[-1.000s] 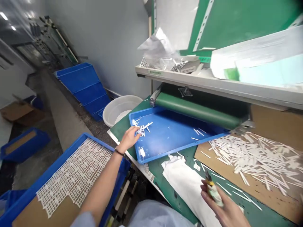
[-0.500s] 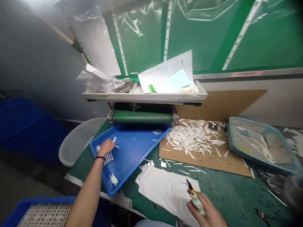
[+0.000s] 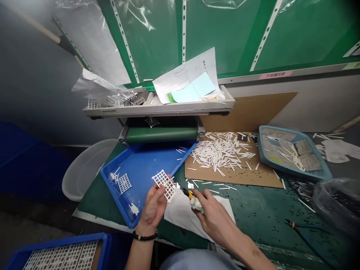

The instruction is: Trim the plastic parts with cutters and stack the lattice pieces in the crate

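My left hand is closed on a small white plastic grid piece, held up over the near edge of the blue tray. My right hand grips a small cutter with a yellow and pale handle, its tip pointing at the grid piece. Another white grid piece and loose white bits lie in the tray. Under my hands a white cloth is spread on the green bench.
A brown cardboard sheet carries a heap of white plastic sticks. A light blue tray sits at the right, a white tub at the left, a green roller behind the tray, a blue crate of grids at the bottom left.
My left hand has lifted a grid piece out of the blue tray and brought it toward me. My right hand with the cutter has moved up and left to meet it. My view has swung right.
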Tool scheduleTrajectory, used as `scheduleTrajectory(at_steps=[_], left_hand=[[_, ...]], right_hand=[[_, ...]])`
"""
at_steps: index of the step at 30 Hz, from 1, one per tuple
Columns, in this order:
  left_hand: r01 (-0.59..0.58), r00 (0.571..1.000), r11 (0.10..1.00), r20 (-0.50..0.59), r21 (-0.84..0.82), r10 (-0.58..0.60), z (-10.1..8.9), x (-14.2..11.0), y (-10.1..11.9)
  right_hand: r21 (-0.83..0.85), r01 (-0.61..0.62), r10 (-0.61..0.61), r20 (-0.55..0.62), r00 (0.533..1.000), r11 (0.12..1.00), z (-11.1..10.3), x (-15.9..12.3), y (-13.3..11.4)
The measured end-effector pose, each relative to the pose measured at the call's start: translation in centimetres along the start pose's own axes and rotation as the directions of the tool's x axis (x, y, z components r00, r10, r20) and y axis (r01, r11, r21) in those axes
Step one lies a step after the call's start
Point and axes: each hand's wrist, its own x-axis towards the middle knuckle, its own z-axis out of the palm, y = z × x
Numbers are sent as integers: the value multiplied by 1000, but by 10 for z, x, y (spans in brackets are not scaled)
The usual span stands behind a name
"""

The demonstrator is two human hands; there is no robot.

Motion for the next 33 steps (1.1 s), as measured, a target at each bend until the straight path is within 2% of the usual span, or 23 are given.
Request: scheduleTrajectory(at_steps=[5,10,19,25,33], left_hand=[[-128,991,990,35,61,126,6,-16,-6],[-229,974,963,31,141,227,15,-23,-19],[-252,967,939,17,232,255,24,-24,-30],[-264,962,916,18,302,271,25,-24,-31],[-281,958,910,42,305,282,24,-19,-35]], right_hand=[[-28,67,-67,-16,998,997,10,-1,-7],[-20,74,-75,-20,997,997,7,-2,-12],[92,32,-36,40,999,995,-6,-7,-17],[86,37,-39,16,999,996,-4,-9,-15],[129,33,-30,-26,999,991,-2,-1,-6]])
